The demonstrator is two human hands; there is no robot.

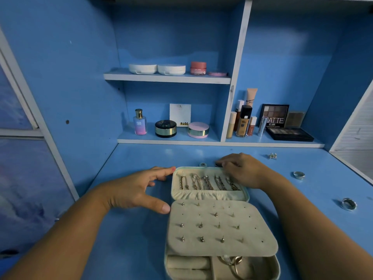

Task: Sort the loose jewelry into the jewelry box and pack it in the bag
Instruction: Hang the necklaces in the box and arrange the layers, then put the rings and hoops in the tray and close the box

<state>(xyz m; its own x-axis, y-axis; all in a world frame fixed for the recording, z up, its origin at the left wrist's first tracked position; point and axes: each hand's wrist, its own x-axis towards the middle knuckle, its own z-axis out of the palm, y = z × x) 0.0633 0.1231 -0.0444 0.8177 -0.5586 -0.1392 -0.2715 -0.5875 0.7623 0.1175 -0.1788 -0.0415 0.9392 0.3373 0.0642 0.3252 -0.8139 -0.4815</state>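
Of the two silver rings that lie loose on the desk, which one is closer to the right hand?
The farther ring, higher in the picture, is closer to the right hand. The other ring lies nearer the camera and further right.

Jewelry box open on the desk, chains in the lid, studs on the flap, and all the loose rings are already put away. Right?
Not quite. The head view shows two rings still loose on the desk to the right of the jewelry box: one ring farther back and another ring nearer. A small earring cluster also lies out. The chains and studs are as you said.
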